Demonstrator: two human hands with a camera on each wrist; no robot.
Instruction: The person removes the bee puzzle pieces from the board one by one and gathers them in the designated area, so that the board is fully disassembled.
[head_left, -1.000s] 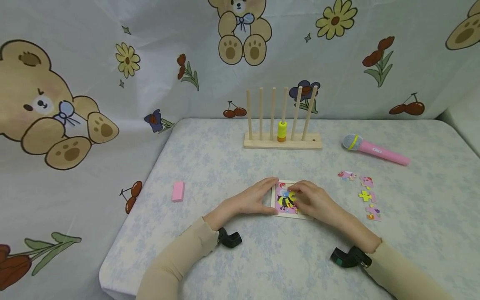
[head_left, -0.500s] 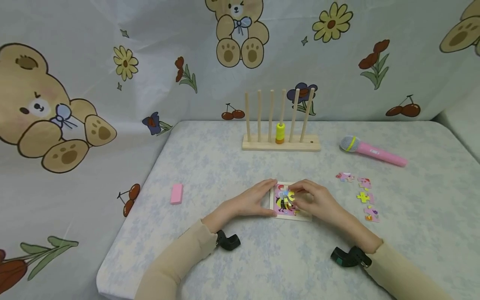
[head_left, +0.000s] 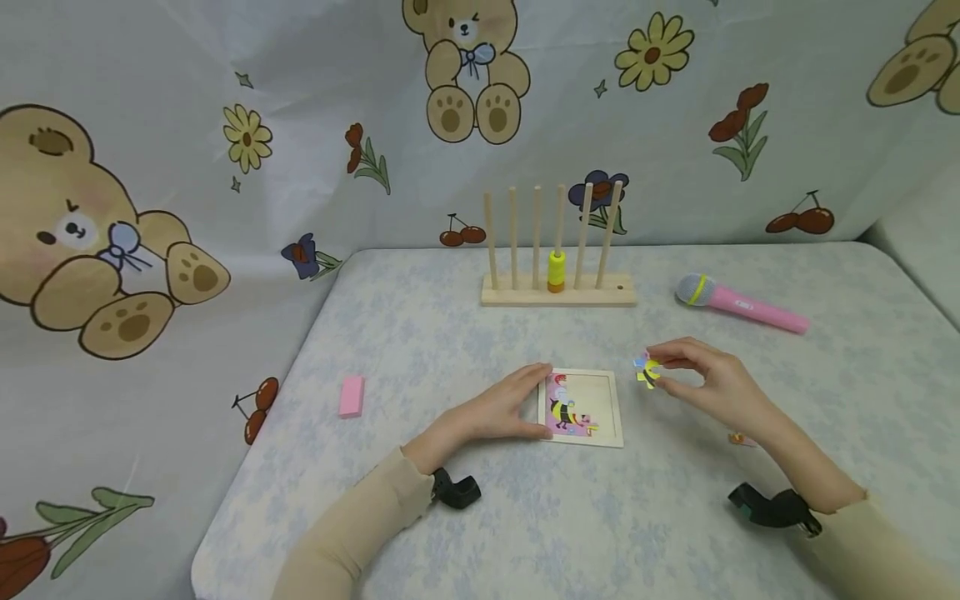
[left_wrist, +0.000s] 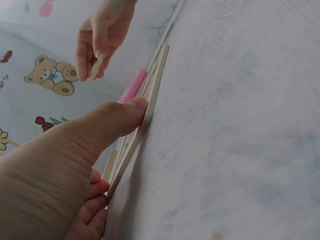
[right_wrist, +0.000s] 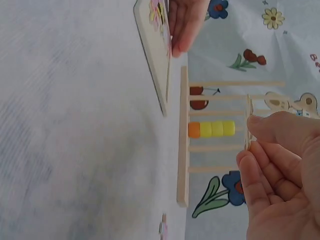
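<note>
The right hand (head_left: pixel 716 383) pinches one bee piece (head_left: pixel 647 370) near the tray (head_left: pixel 617 412) the left hand (head_left: pixel 498 410) grips; around: one microphone (head_left: pixel 750 307), one pink block (head_left: pixel 351 397), one six-peg rack (head_left: pixel 517 297); right forearm (head_left: pixel 806 454) partly hides one loose piece (head_left: pixel 741 439).

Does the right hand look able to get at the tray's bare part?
Probably yes: nothing visible lies between the right hand, pinching a puzzle piece, and the bare part of the tray. The left hand holds only its left side.
</note>
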